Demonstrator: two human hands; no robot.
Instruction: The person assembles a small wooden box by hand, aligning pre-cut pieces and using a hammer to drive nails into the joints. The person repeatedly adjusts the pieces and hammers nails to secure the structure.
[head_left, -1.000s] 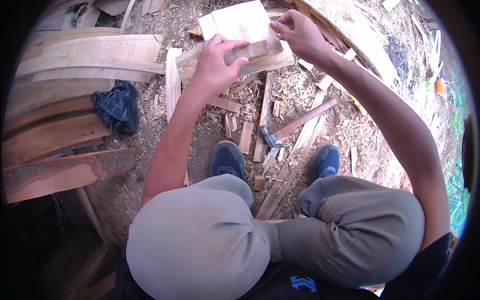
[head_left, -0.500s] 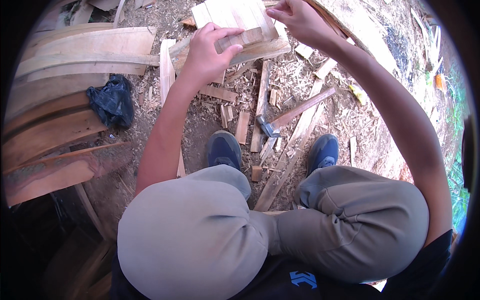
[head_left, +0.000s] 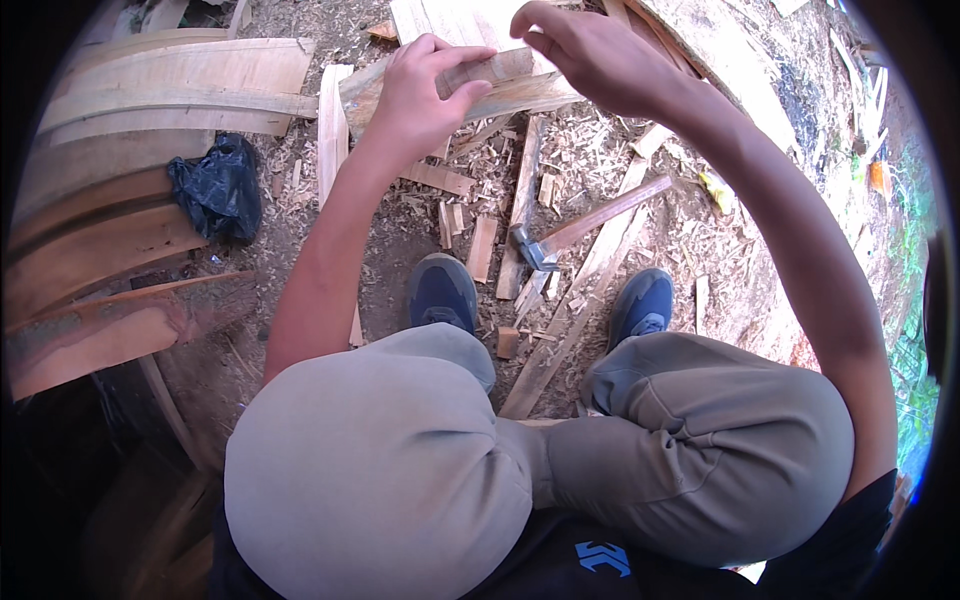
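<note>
My left hand [head_left: 418,98] grips a short wooden block [head_left: 505,66] between thumb and fingers. The block lies along the near edge of a pale flat board [head_left: 455,18], whose far part runs out of view. Under them is a thicker piece of wood [head_left: 535,95]. My right hand [head_left: 590,62] is just past the block's right end, its fingers curled and pinched together over the board. Anything between those fingertips is hidden or too small to make out.
A claw hammer [head_left: 600,218] with a wooden handle lies among shavings, offcuts and a long plank [head_left: 590,290] between my shoes. At left are stacked curved boards [head_left: 190,85] and a black plastic bag [head_left: 218,188]. A yellow scrap [head_left: 716,190] lies to the right.
My right hand has moved nearer and slightly left, from the board's right edge to the block's right end. My left hand keeps its grip on the block.
</note>
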